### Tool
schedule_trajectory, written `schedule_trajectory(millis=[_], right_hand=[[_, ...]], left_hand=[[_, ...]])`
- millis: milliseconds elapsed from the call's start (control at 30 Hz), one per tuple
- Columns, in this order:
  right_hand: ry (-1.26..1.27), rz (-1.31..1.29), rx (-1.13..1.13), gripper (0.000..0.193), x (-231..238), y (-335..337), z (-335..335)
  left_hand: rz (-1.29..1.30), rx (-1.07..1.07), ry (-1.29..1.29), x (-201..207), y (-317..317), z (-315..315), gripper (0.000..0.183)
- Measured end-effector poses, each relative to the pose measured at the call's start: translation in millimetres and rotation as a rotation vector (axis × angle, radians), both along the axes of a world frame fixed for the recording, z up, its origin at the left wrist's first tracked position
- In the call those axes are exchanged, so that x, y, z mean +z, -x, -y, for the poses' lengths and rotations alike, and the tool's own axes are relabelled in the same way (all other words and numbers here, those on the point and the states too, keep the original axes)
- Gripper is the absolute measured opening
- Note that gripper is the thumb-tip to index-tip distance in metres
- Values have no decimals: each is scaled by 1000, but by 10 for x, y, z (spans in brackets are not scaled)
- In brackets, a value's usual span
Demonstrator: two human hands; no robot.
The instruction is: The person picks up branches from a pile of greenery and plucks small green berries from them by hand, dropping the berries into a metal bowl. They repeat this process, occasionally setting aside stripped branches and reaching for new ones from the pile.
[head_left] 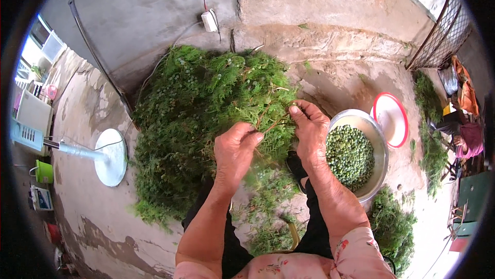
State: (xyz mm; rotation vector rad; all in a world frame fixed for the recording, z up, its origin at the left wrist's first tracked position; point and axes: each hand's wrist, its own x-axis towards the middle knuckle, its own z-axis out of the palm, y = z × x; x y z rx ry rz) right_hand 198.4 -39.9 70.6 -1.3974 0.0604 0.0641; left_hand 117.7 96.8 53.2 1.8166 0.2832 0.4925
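Observation:
Between my two hands is a sprig (273, 123) of scaly, cypress-like evergreen with a thin brown stem. My left hand (233, 147) pinches the sprig's stem between thumb and fingers. My right hand (312, 127) is closed at the sprig's other end, thumb against forefinger; anything small inside that pinch is hidden. Just beyond both hands rises a big heap of evergreen branches (191, 104), dotted with small pale green cones. Beside my right wrist stands a metal basin (382, 161) holding many round green cones (348, 155).
A red-rimmed white basin (390, 120) leans by the metal one. More cut greenery (389, 225) lies at the lower right. To the left stands a fan with a round pale base (110, 157). A white socket block (210, 21) hangs on the wall. Another person (469, 140) sits far right.

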Motion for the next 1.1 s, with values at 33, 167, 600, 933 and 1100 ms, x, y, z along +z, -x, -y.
schedule_trajectory(millis=[33,167,600,933,1100], right_hand=[[-14,-19,-21,16,8,-5,4],[-23,0,-58,17,-27,-53,34],[197,114,-121,20,-63,-151,153],[-212,-22,-282,6,5,-646,633],[-653,-182,38,6,43,-540,512]], left_hand=[[-1,-3,0,-6,-9,19,14],[-21,-22,22,33,-22,84,14],[-61,-76,75,84,-72,264,8],[-83,-28,30,-19,58,109,9],[-143,-10,79,1,42,98,12]])
